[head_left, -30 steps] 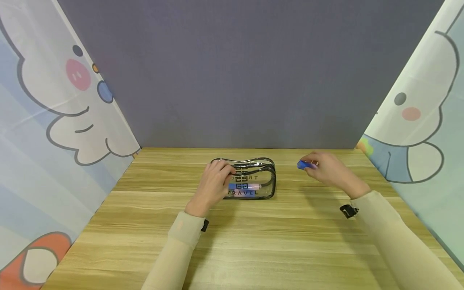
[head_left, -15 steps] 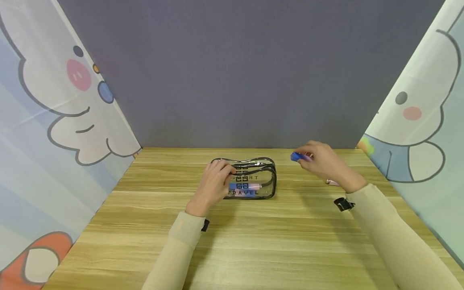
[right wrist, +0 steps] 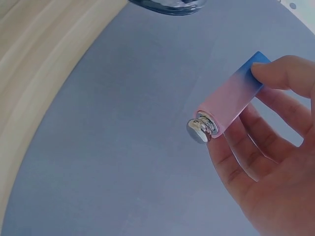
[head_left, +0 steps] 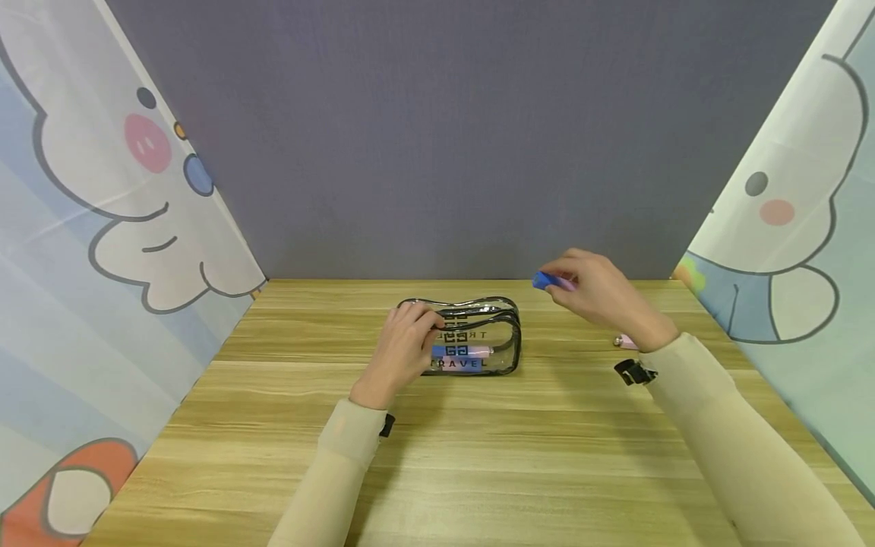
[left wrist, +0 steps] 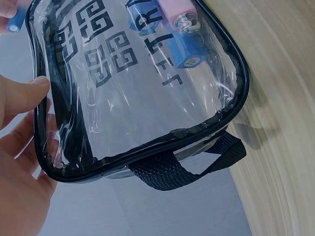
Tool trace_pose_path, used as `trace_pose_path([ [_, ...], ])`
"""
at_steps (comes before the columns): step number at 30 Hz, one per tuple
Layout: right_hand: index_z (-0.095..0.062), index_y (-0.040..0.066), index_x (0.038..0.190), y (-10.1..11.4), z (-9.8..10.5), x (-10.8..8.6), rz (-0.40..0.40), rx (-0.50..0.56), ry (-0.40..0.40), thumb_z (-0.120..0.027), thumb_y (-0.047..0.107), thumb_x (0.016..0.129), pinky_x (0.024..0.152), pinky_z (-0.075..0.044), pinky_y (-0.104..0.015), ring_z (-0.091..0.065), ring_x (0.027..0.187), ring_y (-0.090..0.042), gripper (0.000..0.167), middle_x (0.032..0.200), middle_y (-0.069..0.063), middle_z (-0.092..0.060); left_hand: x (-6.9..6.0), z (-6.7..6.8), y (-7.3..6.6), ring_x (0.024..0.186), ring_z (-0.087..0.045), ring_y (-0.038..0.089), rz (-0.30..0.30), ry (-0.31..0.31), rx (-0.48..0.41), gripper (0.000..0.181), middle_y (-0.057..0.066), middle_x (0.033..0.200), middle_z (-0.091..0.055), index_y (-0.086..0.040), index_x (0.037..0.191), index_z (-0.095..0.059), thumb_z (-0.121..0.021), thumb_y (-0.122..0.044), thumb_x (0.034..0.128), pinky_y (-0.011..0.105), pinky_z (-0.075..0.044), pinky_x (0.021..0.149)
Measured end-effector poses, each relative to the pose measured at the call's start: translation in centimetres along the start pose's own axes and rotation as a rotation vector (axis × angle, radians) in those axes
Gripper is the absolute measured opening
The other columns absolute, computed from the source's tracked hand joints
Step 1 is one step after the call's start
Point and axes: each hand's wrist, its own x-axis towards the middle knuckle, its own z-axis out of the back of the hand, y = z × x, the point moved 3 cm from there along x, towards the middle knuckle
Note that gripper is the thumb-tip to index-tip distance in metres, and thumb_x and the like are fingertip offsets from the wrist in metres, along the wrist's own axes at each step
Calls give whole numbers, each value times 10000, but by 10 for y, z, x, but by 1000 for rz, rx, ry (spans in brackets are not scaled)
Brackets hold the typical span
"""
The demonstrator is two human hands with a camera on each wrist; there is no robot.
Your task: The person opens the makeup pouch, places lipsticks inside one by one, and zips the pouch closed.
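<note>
A clear zip pouch [head_left: 472, 334] with black piping and the word TRAVEL stands on the table. My left hand [head_left: 403, 342] pinches its upper left edge, thumb [left wrist: 29, 96] on one side and fingers behind. Through the clear wall I see pink-and-blue lipsticks [left wrist: 184, 46] lying at the bottom. My right hand [head_left: 598, 296] holds another lipstick [right wrist: 231, 98], pink fading to blue with a silver knob, between thumb and fingers. That hand is in the air, right of the pouch and apart from it. On the table below the right wrist lies a further pink lipstick [head_left: 625, 342], partly hidden.
A wooden table [head_left: 478, 456] spreads under both hands. Behind it rises a grey panel [head_left: 437, 152], with cartoon-printed cloths [head_left: 786, 251] at the left and right. A black webbing loop [left wrist: 172, 177] sticks out from the pouch's end.
My right hand has moved left and upward with the lipstick, toward the pouch. The lipstick on the table has come into view under the wrist. My left hand and the pouch have stayed put.
</note>
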Motion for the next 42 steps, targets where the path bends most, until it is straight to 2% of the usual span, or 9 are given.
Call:
trace_pose_path([
  [10, -731, 16, 1197, 17, 2, 11, -7, 34, 24, -691, 105, 946, 755, -487, -404, -591, 864, -231, 269, 1049, -103, -674, 0, 0, 0, 946, -588, 258, -1, -2, 7, 139, 45, 1015, -665, -91, 964, -722, -743, 25, 891, 401, -448, 800],
  [25, -710, 14, 1244, 37, -4, 26, -5, 113, 50, -671, 124, 968, 793, -492, -412, -586, 911, -242, 300, 1088, -111, -650, -1, 0, 0, 945, -587, 260, -7, 0, -1, 133, 50, 1019, -665, -86, 968, -724, -738, 25, 897, 397, -445, 791],
  [30, -701, 20, 1263, 44, -8, 32, -22, 134, 73, -672, 125, 965, 781, -489, -393, -575, 902, -235, 317, 1079, -99, -634, -1, 1, -1, 945, -583, 257, -6, 2, 6, 138, 42, 1022, -664, -94, 973, -724, -739, 20, 897, 391, -436, 781],
  [37, -707, 19, 1252, 54, -16, 39, 17, 146, 68, -693, 128, 948, 764, -488, -375, -582, 899, -227, 323, 1075, -92, -637, 0, 1, -1, 941, -581, 261, -6, 1, 0, 134, 48, 1015, -660, -93, 969, -722, -735, 22, 901, 395, -438, 788],
  [42, -710, 30, 1250, 57, -24, 43, 11, 157, 83, -697, 138, 948, 791, -504, -387, -594, 929, -232, 321, 1099, -86, -636, 0, 1, 0, 945, -584, 262, -3, 10, 6, 130, 53, 1022, -662, -88, 969, -726, -735, 22, 901, 400, -440, 788],
])
